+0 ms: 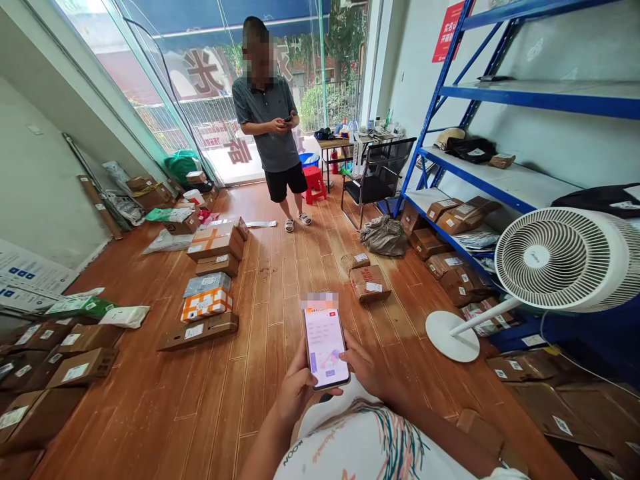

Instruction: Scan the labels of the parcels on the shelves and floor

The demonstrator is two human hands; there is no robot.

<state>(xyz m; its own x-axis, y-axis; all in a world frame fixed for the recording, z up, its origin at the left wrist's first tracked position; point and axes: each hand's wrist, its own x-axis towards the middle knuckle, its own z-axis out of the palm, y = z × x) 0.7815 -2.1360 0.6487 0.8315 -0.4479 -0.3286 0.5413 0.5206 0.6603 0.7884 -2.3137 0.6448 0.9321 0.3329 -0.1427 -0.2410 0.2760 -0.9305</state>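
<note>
A smartphone (326, 343) with a lit, pale pink screen is held upright in front of my body. My left hand (299, 377) grips its lower left side, with the thumb at the bottom corner of the screen. On the other edge, my right hand (361, 363) wraps round the phone, its thumb over the lower right of the screen. Most of the fingers are hidden behind the phone. Below the hands shows my white printed shirt (360, 433).
A person (267, 127) stands ahead, holding a small dark device. Parcels (215, 240) line the wooden floor (280, 280) at left; another carton (370, 283) lies ahead. To the right are a white fan (555, 260) and blue shelving (530, 97). A black chair (377, 177) stands by a desk (335, 142).
</note>
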